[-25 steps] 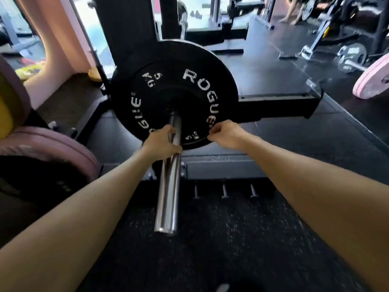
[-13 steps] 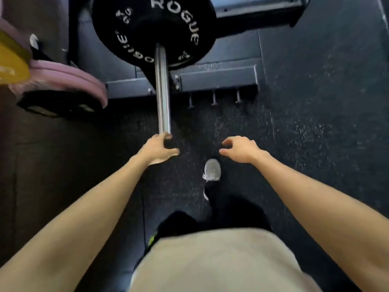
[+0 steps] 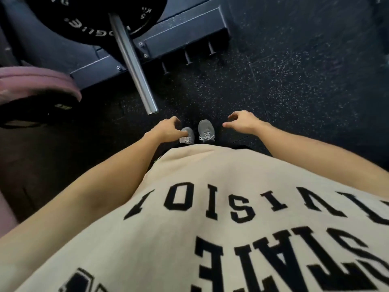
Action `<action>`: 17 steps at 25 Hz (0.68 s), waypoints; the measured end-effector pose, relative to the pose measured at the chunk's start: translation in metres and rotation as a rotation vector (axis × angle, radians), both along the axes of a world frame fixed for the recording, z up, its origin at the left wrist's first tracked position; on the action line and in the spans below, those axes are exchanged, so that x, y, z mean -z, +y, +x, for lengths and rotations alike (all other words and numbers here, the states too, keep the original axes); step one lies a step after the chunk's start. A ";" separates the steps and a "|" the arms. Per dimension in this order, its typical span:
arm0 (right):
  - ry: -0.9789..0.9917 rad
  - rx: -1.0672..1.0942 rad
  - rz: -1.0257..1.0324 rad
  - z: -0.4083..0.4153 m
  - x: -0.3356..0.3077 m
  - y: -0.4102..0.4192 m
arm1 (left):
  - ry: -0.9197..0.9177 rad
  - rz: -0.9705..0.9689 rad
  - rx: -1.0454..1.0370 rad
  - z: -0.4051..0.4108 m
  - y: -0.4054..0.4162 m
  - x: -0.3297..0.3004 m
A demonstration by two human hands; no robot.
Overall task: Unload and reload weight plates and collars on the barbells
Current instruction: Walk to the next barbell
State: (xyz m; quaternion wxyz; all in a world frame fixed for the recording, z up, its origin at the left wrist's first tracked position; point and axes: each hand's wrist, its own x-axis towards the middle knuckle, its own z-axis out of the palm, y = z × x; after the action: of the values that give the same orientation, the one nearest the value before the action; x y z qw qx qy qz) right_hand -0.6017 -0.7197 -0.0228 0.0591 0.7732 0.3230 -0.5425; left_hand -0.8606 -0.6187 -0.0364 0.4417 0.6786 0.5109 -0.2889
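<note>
Hands first: your left hand [image 3: 168, 128] hangs in front of your body with its fingers loosely curled, and its grip holds nothing. Your right hand [image 3: 242, 122] does the same on the other side, fingers bent and slightly spread, its grip released and touching nothing. Both hands sit apart from the bar, and between them, lower down, you see your two grey shoes [image 3: 197, 132] on the floor [image 3: 294, 81], which is dark rubber flecked with pale specks.

Just ahead of your left hand, the bare steel barbell sleeve [image 3: 132, 57] points toward you at a slant, its cut end near your left hand but not touching it. No collar shows on the sleeve. Farther up the sleeve, at the top edge of the view, the black weight plate [image 3: 84, 20] with white lettering sits loaded on the bar, only its lower part in view.

Behind the sleeve, a dark metal frame base [image 3: 185, 36] lies on the floor, with three short pegs [image 3: 187, 56] sticking out of its near side. To your left, a pink plate [image 3: 37, 85] rests on top of a black plate [image 3: 31, 114], stacked well apart from your hands.

Closest to the camera, your beige shirt [image 3: 210, 228] with big black block letters fills the lower half of the view, with both bare forearms running along its sides.
</note>
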 end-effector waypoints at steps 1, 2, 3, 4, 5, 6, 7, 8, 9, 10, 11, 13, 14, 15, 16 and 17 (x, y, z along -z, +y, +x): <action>-0.013 0.050 0.006 0.002 -0.004 0.000 | -0.019 -0.007 0.042 0.005 0.009 -0.001; -0.035 0.089 0.008 0.006 -0.007 0.000 | -0.040 -0.003 0.079 0.011 0.020 0.000; -0.060 0.114 0.007 0.010 -0.011 -0.001 | -0.060 0.003 0.106 0.018 0.031 0.000; -0.080 0.142 0.009 0.016 -0.014 -0.001 | -0.076 0.014 0.123 0.026 0.042 0.000; -0.091 0.175 0.017 0.023 -0.017 0.000 | -0.086 0.025 0.136 0.036 0.052 -0.001; -0.092 0.206 0.029 0.031 -0.019 0.000 | -0.091 0.027 0.151 0.046 0.060 -0.001; -0.093 0.233 0.040 0.038 -0.020 0.000 | -0.092 0.023 0.176 0.056 0.067 -0.002; -0.097 0.268 0.053 0.048 -0.021 -0.001 | -0.089 0.016 0.215 0.069 0.075 -0.003; -0.103 0.306 0.060 0.059 -0.022 -0.002 | -0.079 0.012 0.252 0.084 0.082 -0.003; -0.107 0.348 0.063 0.072 -0.022 -0.004 | -0.065 0.012 0.282 0.100 0.090 -0.003; -0.110 0.390 0.064 0.085 -0.020 -0.005 | -0.049 0.015 0.310 0.118 0.098 -0.003; -0.103 0.468 0.060 0.113 -0.013 -0.009 | -0.026 0.028 0.361 0.157 0.111 0.000; -0.091 0.497 0.050 0.126 -0.008 -0.010 | -0.016 0.027 0.379 0.175 0.116 0.001; -0.080 0.512 0.038 0.139 -0.003 -0.012 | -0.008 0.027 0.393 0.193 0.119 0.003; -0.073 0.516 0.027 0.157 0.001 -0.012 | 0.004 0.028 0.409 0.217 0.123 0.005; -0.068 0.516 0.017 0.178 0.003 -0.011 | 0.018 0.031 0.410 0.241 0.127 0.006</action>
State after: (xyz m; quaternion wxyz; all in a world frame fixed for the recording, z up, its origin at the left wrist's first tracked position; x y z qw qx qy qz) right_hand -0.4235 -0.7308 -0.0260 -0.0769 0.8482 0.1176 -0.5108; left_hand -0.6195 -0.4915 -0.0427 0.3586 0.7725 0.3703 -0.3708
